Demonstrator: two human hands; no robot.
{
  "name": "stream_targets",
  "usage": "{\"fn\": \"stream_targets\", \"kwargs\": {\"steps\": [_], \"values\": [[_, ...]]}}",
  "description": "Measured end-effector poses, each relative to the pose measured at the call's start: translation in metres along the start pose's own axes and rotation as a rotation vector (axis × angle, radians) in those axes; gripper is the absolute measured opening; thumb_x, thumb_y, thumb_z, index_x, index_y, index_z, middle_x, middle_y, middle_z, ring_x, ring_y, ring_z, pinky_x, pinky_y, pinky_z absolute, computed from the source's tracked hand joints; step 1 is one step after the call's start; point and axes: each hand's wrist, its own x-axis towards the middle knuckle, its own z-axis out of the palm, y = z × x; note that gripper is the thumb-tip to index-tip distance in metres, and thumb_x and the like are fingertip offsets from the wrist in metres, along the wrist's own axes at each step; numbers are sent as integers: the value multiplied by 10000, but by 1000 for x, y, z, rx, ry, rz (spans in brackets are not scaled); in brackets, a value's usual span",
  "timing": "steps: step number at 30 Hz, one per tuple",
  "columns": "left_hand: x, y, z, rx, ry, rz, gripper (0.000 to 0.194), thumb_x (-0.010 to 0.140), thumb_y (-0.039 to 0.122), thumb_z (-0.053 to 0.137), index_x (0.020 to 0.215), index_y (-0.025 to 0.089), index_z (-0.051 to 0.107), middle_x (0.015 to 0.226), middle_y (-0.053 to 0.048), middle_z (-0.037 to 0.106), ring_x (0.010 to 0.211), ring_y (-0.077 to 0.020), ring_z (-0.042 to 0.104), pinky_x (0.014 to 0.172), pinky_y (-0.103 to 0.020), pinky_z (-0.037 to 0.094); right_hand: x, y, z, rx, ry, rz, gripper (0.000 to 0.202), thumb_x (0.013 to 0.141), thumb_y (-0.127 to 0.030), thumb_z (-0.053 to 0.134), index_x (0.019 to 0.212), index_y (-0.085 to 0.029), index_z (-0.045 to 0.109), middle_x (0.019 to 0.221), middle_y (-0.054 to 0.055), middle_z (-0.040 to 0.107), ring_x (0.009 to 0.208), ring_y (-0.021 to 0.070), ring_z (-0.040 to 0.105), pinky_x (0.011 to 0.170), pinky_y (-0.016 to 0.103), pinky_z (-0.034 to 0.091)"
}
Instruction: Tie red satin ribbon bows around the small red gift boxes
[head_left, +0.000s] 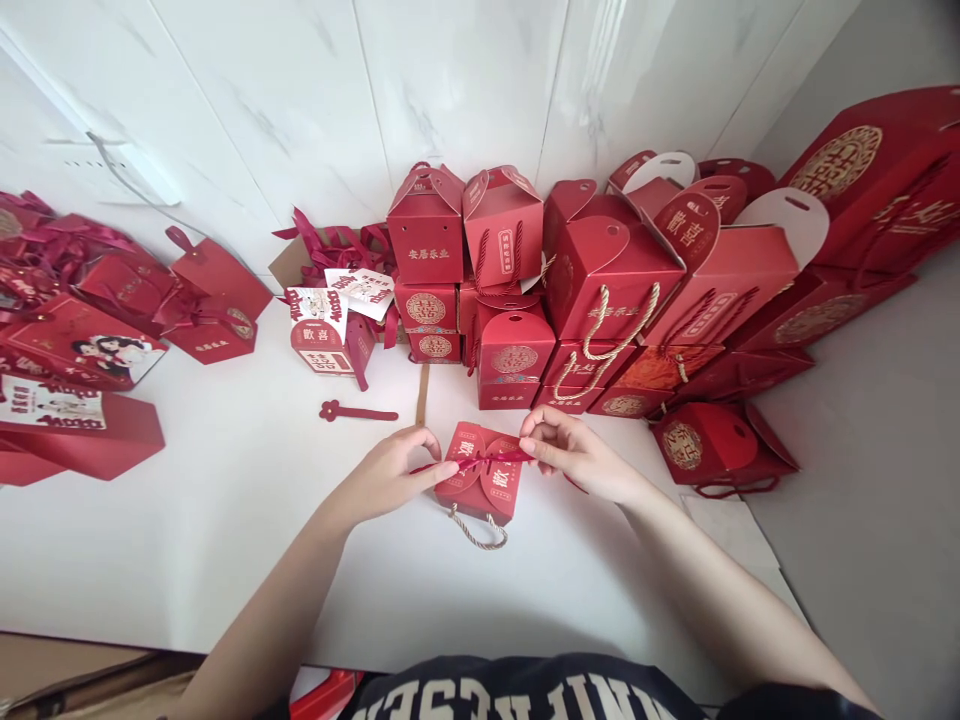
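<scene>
In front of me on the white table lies a small red gift box with curved top flaps and a cream rope handle hanging at its near side. A dark red ribbon runs across its top, crossing at the middle. My left hand pinches the ribbon at the box's left edge. At the right edge my right hand pinches the other side, and a loose tail shows below that hand. Left of the box lies a red strip with a flower-shaped end.
Red gift boxes are stacked along the tiled wall. More boxes with ribbons pile up at the far left. A box with white cards stands behind the strip. One rope-handled box lies at the right wall.
</scene>
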Motion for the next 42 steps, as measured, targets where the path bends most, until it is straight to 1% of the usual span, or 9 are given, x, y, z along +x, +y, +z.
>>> {"fn": "stream_targets", "kwargs": {"steps": [3, 7, 12, 16, 23, 27, 30, 34, 42], "values": [[6, 0, 5, -32, -123, -22, 467, 789, 574, 607, 601, 175, 454, 591, 43, 417, 535, -101, 385, 493, -226, 275, 2, -11, 5, -214, 14, -88, 201, 898, -385, 611, 925, -193, 558, 748, -21, 572, 684, 120, 525, 647, 251, 425], [7, 2, -1, -123, -188, -26, 523, 814, 551, 589, 531, 174, 363, 535, 51, 269, 469, -77, 271, 456, -240, 206, 1, -21, 11, -384, 31, -163, 69, 906, -258, 584, 929, -193, 593, 830, 0, 612, 755, 132, 548, 707, 264, 433], [5, 19, -9, -166, -81, -55, 460, 853, 534, 545, 573, 170, 532, 481, 29, 461, 391, -93, 425, 419, -241, 317, -17, -42, 19, -383, -91, -203, 70, 932, -232, 540, 953, -199, 599, 826, 5, 620, 707, 119, 547, 669, 243, 451], [4, 33, -10, -109, 20, 50, 399, 865, 443, 549, 592, 161, 621, 577, -19, 629, 550, -139, 592, 520, -238, 421, -25, -55, 24, -383, -114, -214, 83, 924, -206, 543, 992, -216, 590, 851, 0, 618, 727, 114, 567, 682, 239, 476], [-1, 24, -13, -188, -318, -69, 270, 813, 446, 618, 773, 185, 677, 650, -9, 664, 541, -132, 582, 477, -220, 441, -23, -28, 18, -279, -58, 14, 136, 929, -348, 546, 981, -228, 512, 719, -37, 587, 561, 117, 580, 516, 244, 471], [1, 17, -7, -266, -311, -123, 367, 796, 514, 630, 693, 161, 638, 603, -8, 622, 475, -104, 531, 460, -216, 433, -25, -15, 15, -316, -20, 127, 298, 904, -474, 568, 785, -202, 546, 629, -19, 611, 534, 129, 572, 483, 242, 440], [3, 14, 0, -265, -336, -144, 403, 798, 533, 624, 647, 160, 602, 531, 16, 561, 425, -86, 487, 413, -199, 390, -26, -14, 12, -353, -99, 155, 389, 894, -490, 576, 661, -179, 596, 606, 2, 637, 552, 134, 579, 539, 252, 458], [7, 8, 4, -318, -405, -116, 396, 804, 517, 632, 637, 163, 571, 518, 27, 557, 407, -76, 488, 402, -186, 387, -26, -15, 10, -301, -190, 101, 334, 909, -453, 570, 743, -174, 646, 659, -2, 665, 601, 129, 596, 623, 253, 474], [18, -11, 7, -435, -513, -87, 353, 785, 408, 689, 609, 156, 513, 523, 25, 585, 381, -63, 503, 393, -175, 393, -21, -12, 4, -222, -186, 39, 355, 928, -437, 549, 689, -175, 567, 602, -21, 616, 521, 92, 536, 537, 219, 435]]}}
